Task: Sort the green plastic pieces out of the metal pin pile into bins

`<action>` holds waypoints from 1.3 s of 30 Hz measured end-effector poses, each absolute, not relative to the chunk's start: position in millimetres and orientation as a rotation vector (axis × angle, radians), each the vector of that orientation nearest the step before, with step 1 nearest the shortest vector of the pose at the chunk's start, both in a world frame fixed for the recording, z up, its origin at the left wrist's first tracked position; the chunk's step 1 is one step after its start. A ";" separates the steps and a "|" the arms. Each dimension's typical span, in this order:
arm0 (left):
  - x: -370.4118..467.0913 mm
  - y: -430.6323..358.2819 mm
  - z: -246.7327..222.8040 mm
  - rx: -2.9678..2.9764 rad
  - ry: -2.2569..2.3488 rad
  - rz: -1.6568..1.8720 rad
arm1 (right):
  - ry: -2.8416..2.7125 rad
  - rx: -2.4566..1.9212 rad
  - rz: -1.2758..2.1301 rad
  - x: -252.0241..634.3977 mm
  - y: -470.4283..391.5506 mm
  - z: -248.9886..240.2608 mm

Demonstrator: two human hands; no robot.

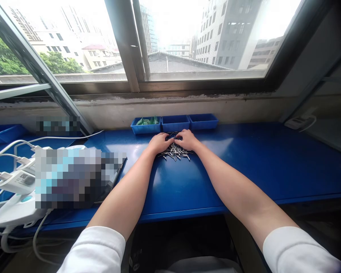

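A loose pile of thin silver metal pins (175, 151), resembling rivets or nails, lies on the blue tabletop (184, 185). My left hand (160, 143) rests at the left side of the pile, its thumb stretched inward over the pins. On the opposite side, my right hand (186, 139) curves around the far right of the pile. The two thumbs nearly meet above the pins. Both hands are cupped with thumbs apart from the fingers, and the fingertips are partly hidden. No pin is visibly lifted in either hand.
Behind the hands stand three blue bins; the left bin (133, 127) holds green material. A white power strip (14, 212) with plugs and cables, beside a blurred-out item (71, 178), occupies the left. A window (187, 45) rises behind the table.
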State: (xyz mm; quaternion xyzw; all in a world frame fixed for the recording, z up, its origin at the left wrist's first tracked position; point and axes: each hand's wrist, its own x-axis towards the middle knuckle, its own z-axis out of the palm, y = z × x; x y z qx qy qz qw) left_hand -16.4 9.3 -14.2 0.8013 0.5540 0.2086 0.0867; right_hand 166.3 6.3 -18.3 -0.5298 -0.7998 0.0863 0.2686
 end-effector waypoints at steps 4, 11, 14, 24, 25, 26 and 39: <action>-16.1 9.4 -14.8 2.392 1.650 0.625 | -2.171 -1.384 0.257 168.1 8.6 -16.7; -15.6 8.4 -13.5 2.383 1.642 0.653 | -2.162 -1.352 0.279 168.1 5.3 -15.0; -15.8 7.5 -13.1 2.379 1.621 0.693 | -2.136 -1.313 0.282 167.6 4.3 -15.4; -7.9 -2.2 -3.9 2.438 1.374 1.074 | -1.935 -1.231 0.356 164.0 1.1 -11.1; -7.0 -3.2 -2.9 2.443 1.354 1.077 | -1.924 -1.234 0.360 163.7 0.9 -10.8; -6.3 -4.1 -2.0 2.445 1.342 1.079 | -1.917 -1.239 0.360 163.6 0.9 -10.5; -3.4 -4.7 -1.8 2.398 1.304 1.119 | -1.798 -1.110 0.557 163.3 -0.5 -5.1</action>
